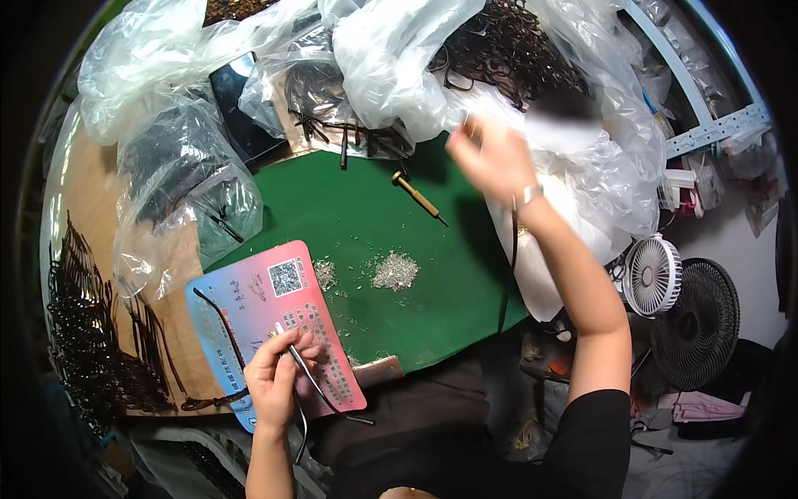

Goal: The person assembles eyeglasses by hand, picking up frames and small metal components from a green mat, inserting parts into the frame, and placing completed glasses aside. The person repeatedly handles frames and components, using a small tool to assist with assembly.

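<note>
My left hand (278,366) is closed in a pinch low at the left, over a pink and blue printed mat (249,279). Thin dark eyeglass temples (312,382) stick out from its fingers, their ends pointing down and right. Beside that hand, another thin dark temple (220,312) crosses the mat. My right hand (497,158) is raised at the upper right, next to a plastic bag of dark curved eyeglass parts (515,54). Motion smears its fingers, so whether it holds anything cannot be told. A screwdriver with a brass-coloured handle (416,195) lies on the green work surface (332,191).
Small piles of silvery bits (395,271) lie on the green surface. Crumpled clear bags (391,66) and a dark phone-like slab (245,108) line the back. Many dark temples (91,333) are heaped at the left. A white fan (652,274) and a black fan (697,324) stand at the right.
</note>
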`<action>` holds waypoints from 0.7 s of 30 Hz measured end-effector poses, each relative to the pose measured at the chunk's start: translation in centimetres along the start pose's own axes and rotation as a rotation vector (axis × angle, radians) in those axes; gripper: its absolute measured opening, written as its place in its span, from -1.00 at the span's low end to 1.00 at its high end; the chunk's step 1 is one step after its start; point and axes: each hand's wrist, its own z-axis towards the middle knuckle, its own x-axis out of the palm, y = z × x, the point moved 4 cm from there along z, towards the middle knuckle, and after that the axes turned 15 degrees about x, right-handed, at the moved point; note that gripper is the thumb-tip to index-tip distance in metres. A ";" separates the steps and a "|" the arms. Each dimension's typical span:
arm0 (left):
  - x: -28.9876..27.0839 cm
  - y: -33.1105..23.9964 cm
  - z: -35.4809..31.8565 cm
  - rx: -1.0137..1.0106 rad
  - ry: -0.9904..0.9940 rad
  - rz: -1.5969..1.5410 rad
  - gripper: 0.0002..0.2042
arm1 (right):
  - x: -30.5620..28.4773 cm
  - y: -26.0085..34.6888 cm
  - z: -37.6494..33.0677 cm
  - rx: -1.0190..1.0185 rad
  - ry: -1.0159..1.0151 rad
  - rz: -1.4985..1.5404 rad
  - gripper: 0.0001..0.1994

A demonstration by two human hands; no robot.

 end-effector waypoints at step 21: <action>0.4 -1.4 1.3 0.213 0.203 0.976 -0.91 | -3.3 1.9 -13.0 0.048 0.822 0.605 -0.87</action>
